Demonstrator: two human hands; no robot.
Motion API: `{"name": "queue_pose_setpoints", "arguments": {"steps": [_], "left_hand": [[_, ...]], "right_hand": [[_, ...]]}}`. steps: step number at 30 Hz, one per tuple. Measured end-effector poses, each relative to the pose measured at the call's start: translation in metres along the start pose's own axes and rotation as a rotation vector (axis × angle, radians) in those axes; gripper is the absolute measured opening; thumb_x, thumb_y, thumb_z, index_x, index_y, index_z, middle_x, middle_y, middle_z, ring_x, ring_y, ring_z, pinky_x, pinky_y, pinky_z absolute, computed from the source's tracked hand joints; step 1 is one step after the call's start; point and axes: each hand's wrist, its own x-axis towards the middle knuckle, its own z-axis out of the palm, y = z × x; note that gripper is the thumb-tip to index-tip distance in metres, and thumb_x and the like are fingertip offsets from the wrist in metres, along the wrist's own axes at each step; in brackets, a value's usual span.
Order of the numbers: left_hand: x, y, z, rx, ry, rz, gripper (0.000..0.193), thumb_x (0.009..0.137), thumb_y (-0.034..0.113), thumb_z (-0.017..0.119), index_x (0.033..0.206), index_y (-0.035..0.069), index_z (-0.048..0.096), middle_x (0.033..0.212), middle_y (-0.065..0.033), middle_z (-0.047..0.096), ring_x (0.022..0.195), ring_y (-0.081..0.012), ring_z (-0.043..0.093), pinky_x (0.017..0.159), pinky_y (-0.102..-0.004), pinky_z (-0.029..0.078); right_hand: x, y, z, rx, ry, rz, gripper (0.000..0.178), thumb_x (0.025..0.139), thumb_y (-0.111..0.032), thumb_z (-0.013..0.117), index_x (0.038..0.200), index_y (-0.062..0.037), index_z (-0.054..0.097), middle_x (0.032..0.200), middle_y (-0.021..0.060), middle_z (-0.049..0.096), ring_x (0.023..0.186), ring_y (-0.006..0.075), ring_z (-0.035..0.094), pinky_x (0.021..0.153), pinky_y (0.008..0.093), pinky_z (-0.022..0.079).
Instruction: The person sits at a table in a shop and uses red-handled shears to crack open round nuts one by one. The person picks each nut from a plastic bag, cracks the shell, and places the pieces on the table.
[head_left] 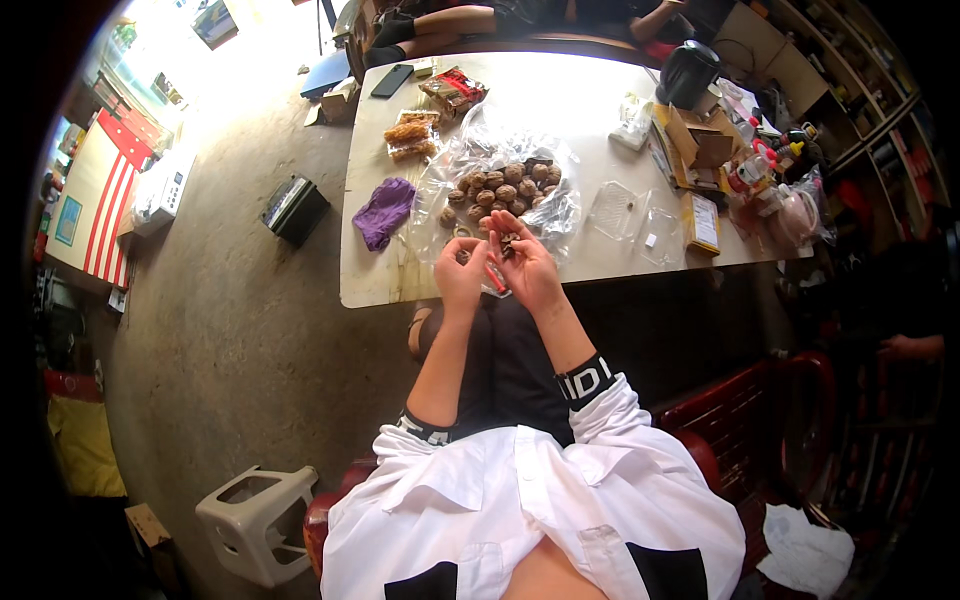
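Head view: the walnuts (496,192) form a pile on the bag (435,205), directly beyond both hands; the pile's long axis runs from near left to far right. The right hand (532,268) is nearer, fingertips at the near edge of the walnuts. It is palm up, cupped open, supporting dark pieces (509,245). The left hand (459,275), also on the near side of the walnuts, has fingers curled inward; whether they grip anything cannot be told.
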Motion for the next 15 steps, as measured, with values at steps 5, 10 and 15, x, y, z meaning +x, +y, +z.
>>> {"name": "queue_pose_setpoints", "arguments": {"steps": [5, 10, 15], "left_hand": [[0.022, -0.028, -0.004, 0.046, 0.093, -0.053, 0.015, 0.080, 0.015, 0.068, 0.080, 0.000, 0.064, 0.066, -0.0003, 0.059, 0.059, -0.0073, 0.051, 0.055, -0.0241, 0.041], [0.037, -0.058, -0.018, 0.140, 0.088, -0.138, 0.019, 0.080, 0.018, 0.071, 0.076, 0.001, 0.064, 0.062, 0.0020, 0.054, 0.056, -0.0055, 0.046, 0.052, -0.0233, 0.038], [0.036, -0.069, -0.027, 0.035, -0.022, -0.242, 0.021, 0.078, 0.015, 0.069, 0.090, -0.001, 0.062, 0.075, -0.0035, 0.060, 0.066, -0.0109, 0.055, 0.061, -0.0261, 0.045]], "right_hand": [[-0.007, -0.012, 0.002, 0.063, 0.105, 0.051, 0.034, 0.087, 0.002, 0.038, 0.119, 0.0055, 0.050, 0.120, 0.0150, 0.054, 0.108, 0.0217, 0.054, 0.091, 0.0293, 0.046], [-0.008, -0.051, -0.012, 0.131, 0.176, 0.030, 0.022, 0.091, -0.007, 0.048, 0.107, 0.0051, 0.057, 0.101, 0.0125, 0.059, 0.080, 0.0171, 0.055, 0.067, 0.0251, 0.049], [0.008, -0.125, -0.053, 0.072, 0.382, -0.208, 0.018, 0.090, -0.006, 0.047, 0.096, 0.0042, 0.060, 0.093, 0.0116, 0.063, 0.081, 0.0175, 0.060, 0.069, 0.0254, 0.052]]}}
